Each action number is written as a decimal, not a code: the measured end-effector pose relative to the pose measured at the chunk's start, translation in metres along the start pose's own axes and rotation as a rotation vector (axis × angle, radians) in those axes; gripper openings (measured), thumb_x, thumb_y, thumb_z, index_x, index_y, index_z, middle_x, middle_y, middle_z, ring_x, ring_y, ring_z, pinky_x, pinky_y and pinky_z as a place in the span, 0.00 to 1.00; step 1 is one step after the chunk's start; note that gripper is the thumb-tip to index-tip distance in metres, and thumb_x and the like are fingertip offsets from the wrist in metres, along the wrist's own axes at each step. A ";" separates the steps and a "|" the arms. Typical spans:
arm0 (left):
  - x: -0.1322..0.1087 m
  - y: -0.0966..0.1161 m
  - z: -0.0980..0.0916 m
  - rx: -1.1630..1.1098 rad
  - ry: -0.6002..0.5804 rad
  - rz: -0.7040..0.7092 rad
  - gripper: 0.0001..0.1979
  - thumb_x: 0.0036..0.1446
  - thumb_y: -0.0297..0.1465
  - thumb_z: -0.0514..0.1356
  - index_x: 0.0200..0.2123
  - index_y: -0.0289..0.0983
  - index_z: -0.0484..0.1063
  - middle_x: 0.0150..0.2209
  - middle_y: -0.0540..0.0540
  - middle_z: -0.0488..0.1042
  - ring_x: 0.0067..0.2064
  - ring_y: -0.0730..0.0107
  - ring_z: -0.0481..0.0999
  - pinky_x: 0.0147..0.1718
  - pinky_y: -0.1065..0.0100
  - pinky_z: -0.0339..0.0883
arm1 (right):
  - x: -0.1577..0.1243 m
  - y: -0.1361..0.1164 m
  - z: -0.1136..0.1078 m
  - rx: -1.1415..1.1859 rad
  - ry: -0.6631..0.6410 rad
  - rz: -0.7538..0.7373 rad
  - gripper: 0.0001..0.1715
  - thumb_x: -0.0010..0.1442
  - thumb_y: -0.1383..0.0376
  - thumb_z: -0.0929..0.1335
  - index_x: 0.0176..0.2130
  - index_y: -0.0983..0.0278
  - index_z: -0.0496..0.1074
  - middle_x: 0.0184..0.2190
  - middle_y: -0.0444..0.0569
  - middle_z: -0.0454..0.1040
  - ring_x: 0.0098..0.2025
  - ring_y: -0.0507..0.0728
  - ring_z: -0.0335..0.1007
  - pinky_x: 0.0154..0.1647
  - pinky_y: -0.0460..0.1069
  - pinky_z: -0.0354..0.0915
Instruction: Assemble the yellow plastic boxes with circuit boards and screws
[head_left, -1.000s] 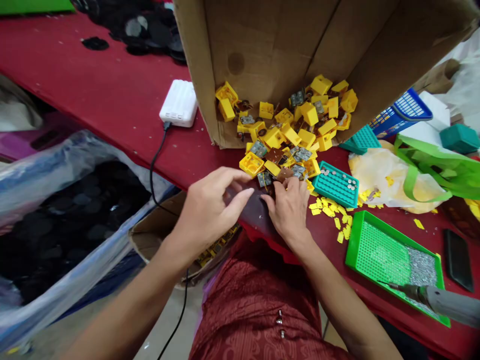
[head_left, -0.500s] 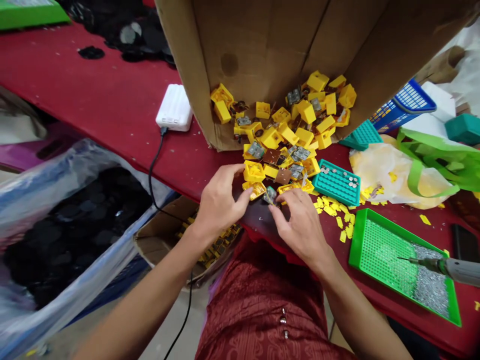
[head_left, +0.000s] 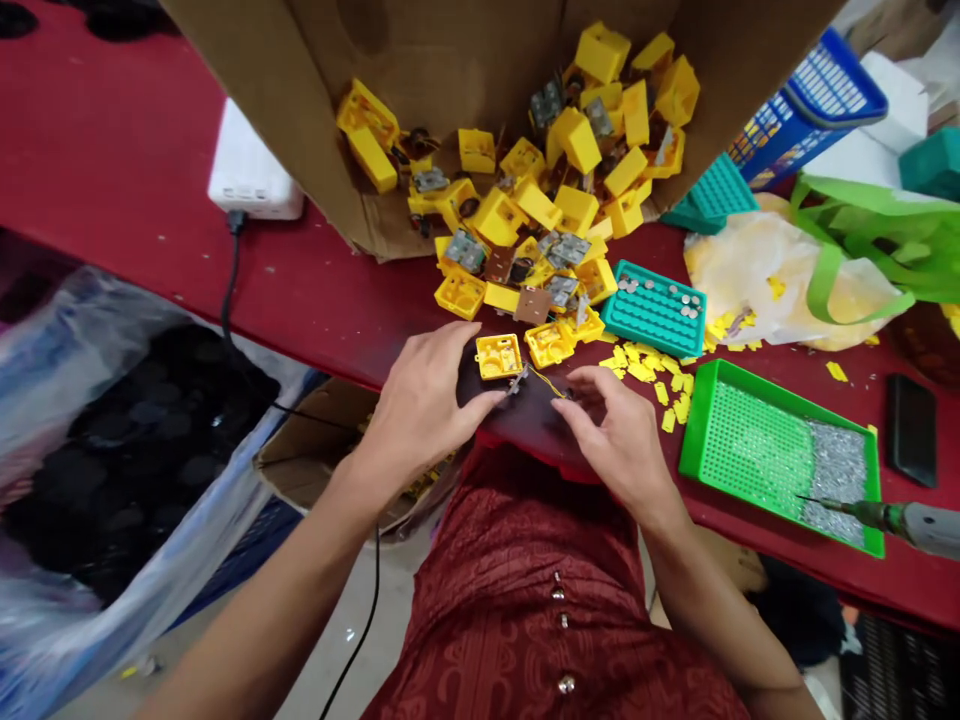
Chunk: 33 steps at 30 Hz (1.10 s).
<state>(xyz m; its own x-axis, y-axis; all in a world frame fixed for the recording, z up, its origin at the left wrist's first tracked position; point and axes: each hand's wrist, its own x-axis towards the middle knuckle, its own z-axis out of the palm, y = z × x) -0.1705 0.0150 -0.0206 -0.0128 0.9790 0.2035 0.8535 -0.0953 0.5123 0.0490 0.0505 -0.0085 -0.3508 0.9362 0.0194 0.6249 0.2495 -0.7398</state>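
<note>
A small open yellow plastic case (head_left: 498, 357) lies at the table's front edge. My left hand (head_left: 424, 405) curves round its left side, index finger at the upper corner and thumb below. By that thumb tip, a thin grey part (head_left: 517, 382) is tilted against the case's lower edge. From it a yellow wire (head_left: 547, 381) runs right to a small dark piece (head_left: 568, 394). My right hand (head_left: 619, 430) pinches this wire end between thumb and fingers. Just behind sits another open yellow case (head_left: 550, 344), apart from both hands.
A pile of yellow cases (head_left: 499, 217) spills from a cardboard box (head_left: 435, 90). Rightward are a teal tray (head_left: 654, 310) with metal discs, yellow chips (head_left: 637, 367), a green tray (head_left: 761, 440) of screws and an electric screwdriver (head_left: 911, 522). A white power bank (head_left: 251, 165) stands left.
The open yellow case has come away from the pile toward the table edge. My right hand has drawn the wired piece rightward, stretching the yellow wire. The camera view has shifted.
</note>
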 end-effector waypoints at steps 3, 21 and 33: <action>0.008 0.003 0.011 0.007 -0.024 0.025 0.26 0.58 0.35 0.64 0.59 0.33 0.67 0.57 0.34 0.75 0.59 0.46 0.72 0.59 0.49 0.65 | 0.000 0.007 -0.003 0.120 0.043 0.073 0.10 0.63 0.61 0.68 0.42 0.62 0.76 0.39 0.50 0.81 0.39 0.56 0.77 0.45 0.53 0.70; -0.012 0.066 0.012 -0.234 -0.268 -0.060 0.21 0.59 0.31 0.61 0.56 0.36 0.69 0.53 0.38 0.75 0.53 0.53 0.77 0.50 0.54 0.74 | -0.022 0.046 -0.029 -0.040 0.072 0.089 0.13 0.65 0.67 0.64 0.38 0.65 0.78 0.36 0.52 0.77 0.39 0.56 0.72 0.46 0.54 0.67; -0.010 0.079 0.016 -0.543 -0.124 -0.481 0.19 0.65 0.43 0.56 0.52 0.40 0.78 0.50 0.45 0.79 0.40 0.65 0.79 0.31 0.69 0.78 | -0.041 0.047 -0.016 -0.256 0.153 -0.026 0.11 0.67 0.67 0.65 0.39 0.68 0.77 0.36 0.53 0.74 0.39 0.57 0.69 0.42 0.52 0.65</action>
<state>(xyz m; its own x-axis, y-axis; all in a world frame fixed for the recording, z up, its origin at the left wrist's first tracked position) -0.0946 0.0002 0.0043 -0.2343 0.9453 -0.2270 0.3901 0.3053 0.8687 0.1043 0.0277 -0.0332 -0.2719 0.9503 0.1518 0.7797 0.3100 -0.5440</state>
